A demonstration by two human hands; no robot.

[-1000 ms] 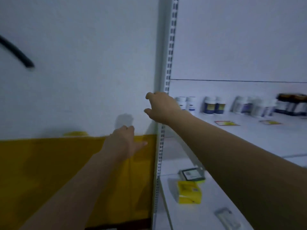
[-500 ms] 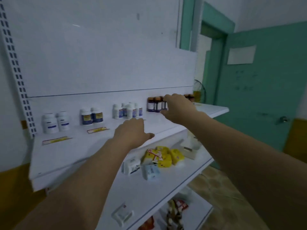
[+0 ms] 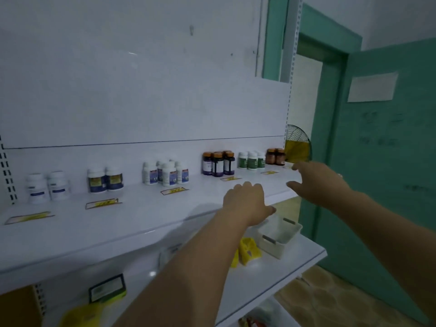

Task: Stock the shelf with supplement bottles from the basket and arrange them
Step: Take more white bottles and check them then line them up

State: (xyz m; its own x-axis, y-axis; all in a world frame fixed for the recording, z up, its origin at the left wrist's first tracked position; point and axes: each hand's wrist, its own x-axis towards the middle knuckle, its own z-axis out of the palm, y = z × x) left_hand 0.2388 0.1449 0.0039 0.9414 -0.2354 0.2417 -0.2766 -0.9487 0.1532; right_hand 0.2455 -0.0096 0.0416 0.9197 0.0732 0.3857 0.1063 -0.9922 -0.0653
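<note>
Supplement bottles stand in groups along the back of the white shelf (image 3: 141, 215): white bottles (image 3: 48, 186) at the left, blue-and-yellow ones (image 3: 105, 179), a white cluster (image 3: 165, 173), dark orange-capped ones (image 3: 218, 162), green-labelled ones (image 3: 251, 160) and brown ones (image 3: 275, 156) at the right end. A white basket (image 3: 279, 234) sits on the lower shelf; no bottle shows inside it. My left hand (image 3: 246, 202) hovers over the upper shelf's front edge, fingers loosely bent, holding nothing. My right hand (image 3: 317, 180) reaches out beyond the shelf's right end, fingers spread, empty.
Yellow price tags (image 3: 103, 203) lie along the shelf front. The lower shelf (image 3: 271, 277) carries yellow packets (image 3: 246, 252) and a dark box (image 3: 107, 289). A teal door (image 3: 389, 161) stands close on the right, and a fan (image 3: 297, 143) sits behind the shelf end.
The view swung right from the wall and upright to the shelf's right end. Both hands travelled right along the shelf; the basket has come into sight.
</note>
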